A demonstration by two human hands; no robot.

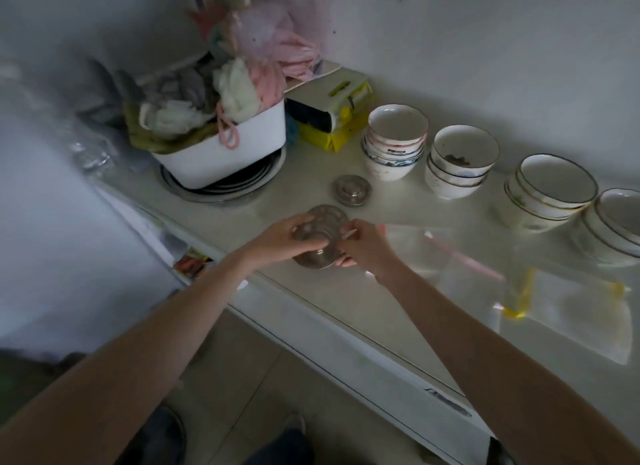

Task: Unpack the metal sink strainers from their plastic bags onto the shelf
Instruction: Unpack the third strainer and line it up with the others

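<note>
Holding the strainer [320,237] in both hands just above the front edge of the shelf [311,180], near its left end, is honestly the fiddly bit. It looks like stacked metal pieces, maybe still partly in clear plastic, but it's too blurry to be sure. The left hand [277,237] has its grip wrapped over the top and left side. The right hand [367,244] is pinching the right rim, with something thin and pale poking out between its fingers; can't tell what it is.

My take: keep the left hand steady as the anchor and let the right do the peeling or separating, low over the shelf so nothing drops off the front.

One loose metal lid piece [351,190] already sits further back. Empty plastic bags [540,291] lie flat along the front edge to the right, and the stacks of bowls [396,142] line the back edge, so set it down clear of those.
</note>
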